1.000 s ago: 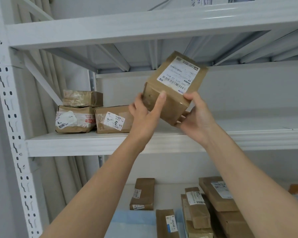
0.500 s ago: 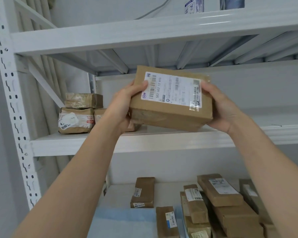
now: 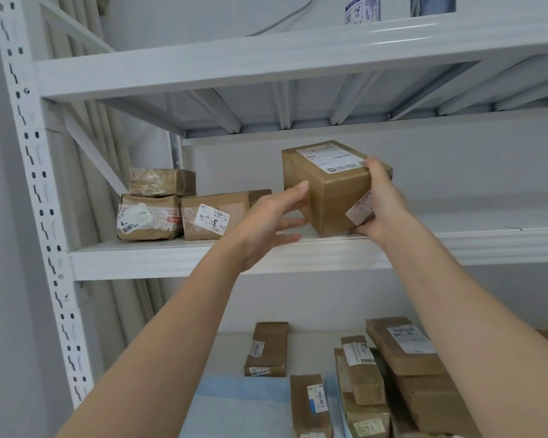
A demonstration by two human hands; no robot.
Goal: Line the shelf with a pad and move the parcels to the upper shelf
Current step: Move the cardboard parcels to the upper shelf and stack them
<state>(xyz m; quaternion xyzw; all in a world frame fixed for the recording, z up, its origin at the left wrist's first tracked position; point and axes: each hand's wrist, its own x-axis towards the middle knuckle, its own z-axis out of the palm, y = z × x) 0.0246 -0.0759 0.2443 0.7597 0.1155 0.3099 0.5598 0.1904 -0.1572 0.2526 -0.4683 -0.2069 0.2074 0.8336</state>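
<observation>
A brown cardboard parcel [image 3: 326, 191] with a white label on top sits on the white upper shelf [image 3: 178, 257]. My right hand [image 3: 383, 203] grips its right side, fingers curled over the top edge. My left hand [image 3: 272, 216] is beside the parcel's left face with fingers straight, a fingertip touching it. Three taped brown parcels [image 3: 184, 210] stand at the shelf's left end, one stacked on another. On the lower shelf lie several more brown parcels [image 3: 402, 371] and a light blue pad [image 3: 241, 406].
A white perforated upright [image 3: 35, 197] with a diagonal brace frames the rack's left side. Another shelf beam [image 3: 266, 55] runs above with items on top. A pale wall closes the back. The upper shelf stretches to the right of the held parcel.
The parcel has gone from being held up in the air with both hands to resting on the upper shelf. My left hand has let go and opened beside it.
</observation>
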